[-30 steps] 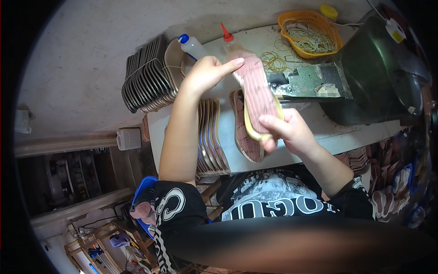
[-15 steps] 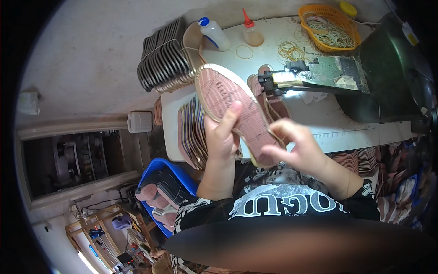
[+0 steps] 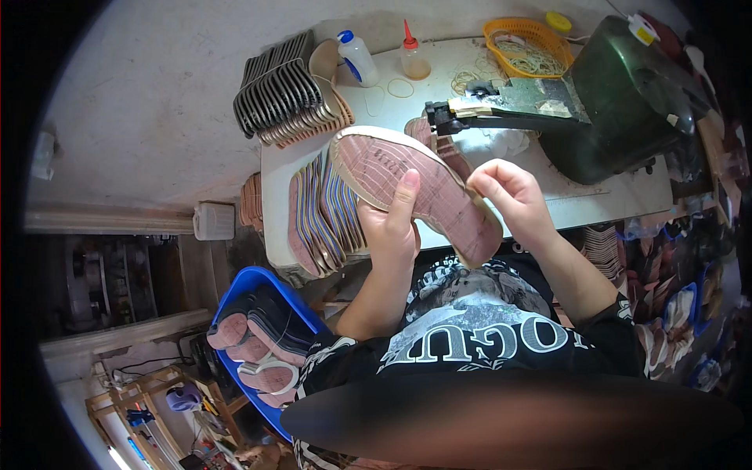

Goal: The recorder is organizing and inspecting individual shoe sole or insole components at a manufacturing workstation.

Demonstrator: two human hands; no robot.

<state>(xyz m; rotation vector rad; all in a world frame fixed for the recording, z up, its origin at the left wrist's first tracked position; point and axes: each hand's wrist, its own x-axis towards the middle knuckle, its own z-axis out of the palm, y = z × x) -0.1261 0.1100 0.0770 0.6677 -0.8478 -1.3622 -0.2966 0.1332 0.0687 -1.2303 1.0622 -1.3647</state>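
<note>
A pink, striped shoe sole (image 3: 446, 200) with a pale stitched rim is tilted above the front of the table, its broad end up and to the left. My left hand (image 3: 392, 227) grips it at the middle, the thumb pressed flat on the pink face. At the sole's right edge my right hand (image 3: 513, 200) is closed in a pinch, thumb against forefinger. Whether the fingertips hold the rim or a thread is too small to make out. Behind the sole, more pink soles (image 3: 423, 129) lie partly hidden under the machine arm (image 3: 509, 113).
A dark green machine (image 3: 619, 102) stands at the right on the white table (image 3: 376, 102). Stacked soles (image 3: 321, 207) and a tied dark bundle (image 3: 274, 90) are at left. Behind are a white bottle (image 3: 359, 59), a red-tipped bottle (image 3: 413, 59) and an orange basket (image 3: 492, 35). A blue bin (image 3: 298, 294) holds soles.
My right hand has gone from spread fingers around the sole's narrow end to a pinch higher up on its right edge. My left hand keeps its hold. The whole view has shifted slightly.
</note>
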